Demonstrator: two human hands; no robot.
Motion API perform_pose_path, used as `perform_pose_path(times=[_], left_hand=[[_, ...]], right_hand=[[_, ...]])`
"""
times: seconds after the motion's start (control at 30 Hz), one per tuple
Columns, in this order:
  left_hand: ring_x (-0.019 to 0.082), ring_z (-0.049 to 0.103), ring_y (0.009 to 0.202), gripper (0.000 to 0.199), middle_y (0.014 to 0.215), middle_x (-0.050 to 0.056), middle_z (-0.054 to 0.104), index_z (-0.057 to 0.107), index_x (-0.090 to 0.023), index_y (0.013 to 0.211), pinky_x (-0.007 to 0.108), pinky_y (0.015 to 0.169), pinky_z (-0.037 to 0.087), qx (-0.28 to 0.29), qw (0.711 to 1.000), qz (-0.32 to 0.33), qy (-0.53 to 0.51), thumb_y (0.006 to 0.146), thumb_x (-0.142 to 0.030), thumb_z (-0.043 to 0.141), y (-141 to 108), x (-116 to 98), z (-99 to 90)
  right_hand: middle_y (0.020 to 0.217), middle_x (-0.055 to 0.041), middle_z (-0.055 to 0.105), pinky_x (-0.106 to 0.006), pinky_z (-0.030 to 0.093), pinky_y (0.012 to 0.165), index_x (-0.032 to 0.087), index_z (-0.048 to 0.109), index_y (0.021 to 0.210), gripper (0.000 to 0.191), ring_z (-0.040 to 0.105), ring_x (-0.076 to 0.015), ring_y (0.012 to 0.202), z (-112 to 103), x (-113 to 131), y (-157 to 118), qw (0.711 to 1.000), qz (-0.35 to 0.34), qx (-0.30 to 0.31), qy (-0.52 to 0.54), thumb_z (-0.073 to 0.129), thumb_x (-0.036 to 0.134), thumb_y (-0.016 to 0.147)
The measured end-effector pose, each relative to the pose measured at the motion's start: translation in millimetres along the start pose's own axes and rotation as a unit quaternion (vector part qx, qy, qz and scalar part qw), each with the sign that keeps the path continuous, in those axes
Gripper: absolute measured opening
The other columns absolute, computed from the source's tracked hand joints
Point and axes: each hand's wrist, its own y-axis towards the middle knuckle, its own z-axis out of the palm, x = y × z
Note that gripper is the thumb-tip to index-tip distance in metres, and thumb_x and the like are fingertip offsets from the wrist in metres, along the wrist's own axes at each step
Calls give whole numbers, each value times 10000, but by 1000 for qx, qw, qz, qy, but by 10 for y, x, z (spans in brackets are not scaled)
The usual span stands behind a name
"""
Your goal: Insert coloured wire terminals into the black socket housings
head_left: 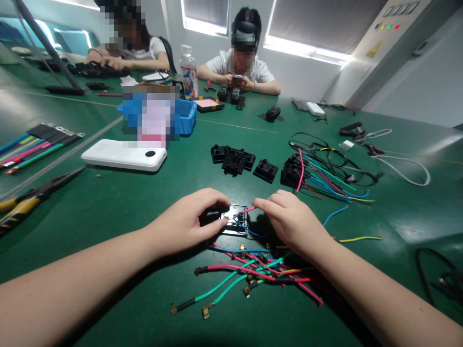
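Left hand [190,219] clamps black connector block [235,219] to surface [108,202]; right hand [289,219] pinches pink wire [249,210]. Best fed straight, block kept steady.

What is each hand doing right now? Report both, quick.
Left hand: closed on the small black plastic connector block.
Right hand: pinching a thin pink wire at that block.

Assembly workshop: green workbench [108,202], loose wires [249,270], black connector housings [235,160], pliers [32,197].
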Motion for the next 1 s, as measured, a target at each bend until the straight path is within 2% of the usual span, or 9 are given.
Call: perform_pose_path(times=[0.2,0.3,0.5,0.63,0.73,0.87,0.93,1.0], left_hand=[[186,577,958,278,1053,56,627,580,-197,1063,318,848,489,-3,1000,-4,0,862,-375,509,-2,-13,-1],[185,577,962,274,1055,53,627,579,-198,1062,318,852,488,-1,1000,-7,-2,861,-372,512,-4,-12,-2],[176,573,971,263,1062,45,622,574,-200,1069,305,860,478,3,1000,-6,-5,860,-350,521,2,-11,0],[180,573,974,271,1069,50,622,575,-200,1072,311,865,477,4,1000,-8,-5,862,-361,520,7,-13,-6],[181,578,971,273,1070,52,624,576,-199,1069,309,856,481,4,1000,-9,-3,865,-370,515,5,-14,-11],[178,580,963,264,1058,49,625,575,-200,1062,307,854,481,4,1000,-8,-3,866,-366,515,-4,-19,-15],[177,579,958,261,1055,50,624,575,-197,1058,306,850,481,6,1000,-10,-4,865,-363,516,-7,-22,-17],[171,577,955,257,1053,47,621,575,-195,1058,300,848,478,6,1000,-9,-5,863,-353,521,-6,-23,-17]], right_hand=[[813,-74,634,-320,313,646,169,628,1089,288,424,-175,693,-88,69,-31,993,-102,-28,-48,379,136,948],[843,-85,658,-326,339,638,157,634,1095,299,455,-175,684,-102,93,-34,993,-103,-44,-46,376,130,946],[888,-79,689,-275,450,658,167,659,1058,321,567,-156,743,-23,83,-34,992,18,-111,53,370,105,932],[921,-46,699,-259,485,723,199,637,1159,356,625,-144,826,26,68,-33,981,122,-86,123,397,107,912],[869,-27,700,-259,494,699,214,632,1181,333,638,-141,766,23,76,-11,957,207,-73,188,450,168,906],[612,27,569,-239,428,534,210,644,1116,274,535,-127,558,-7,71,19,912,303,-105,257,494,302,905],[575,48,471,-226,372,481,207,605,1108,276,462,-117,517,-17,53,23,888,332,-127,293,477,354,912],[582,61,377,-214,323,450,205,547,1106,279,386,-107,496,-24,32,22,878,333,-142,313,414,382,936]])
